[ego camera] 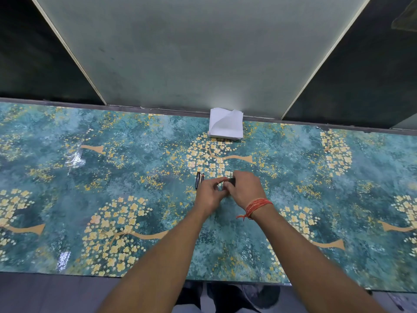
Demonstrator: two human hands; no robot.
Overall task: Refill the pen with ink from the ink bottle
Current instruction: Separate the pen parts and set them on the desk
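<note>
My two hands meet over the middle of the teal flowered table [135, 168]. My right hand [244, 188] is wrapped around a small dark object, probably the ink bottle [231, 181], of which only a black corner shows. My left hand [211, 193] pinches at the same object from the left side, fingers curled. Just left of my hands, two dark pen parts [198, 180] lie side by side on the table. How the bottle's cap stands is hidden by my fingers.
A stack of white paper tissues [226, 125] sits at the table's far edge, against a grey-green partition [203, 53]. The table's near edge runs just above my lap. A red thread band circles my right wrist.
</note>
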